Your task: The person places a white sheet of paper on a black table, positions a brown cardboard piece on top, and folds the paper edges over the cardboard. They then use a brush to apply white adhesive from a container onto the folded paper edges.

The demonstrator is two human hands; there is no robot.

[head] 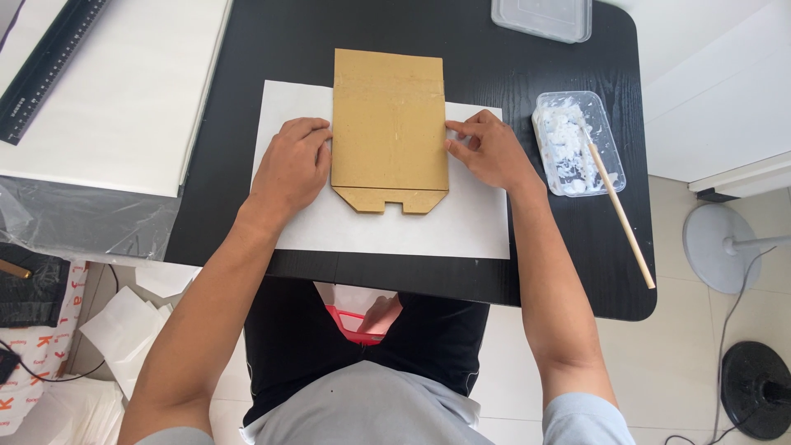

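Note:
A flat brown paper bag [389,132] lies on a white sheet [387,231] on the black table [272,49], its folded bottom flap toward me. My left hand [292,161] presses on the bag's left edge, fingers curled. My right hand [486,148] rests at the bag's right edge, fingertips pinching or pressing the edge. Neither hand lifts the bag.
A clear plastic tray of white paste [577,140] sits right of the sheet with a long wooden stick [622,214] leaning out of it. A clear lid [542,16] is at the far edge. White sheets [124,91] and a black ruler [45,70] lie left.

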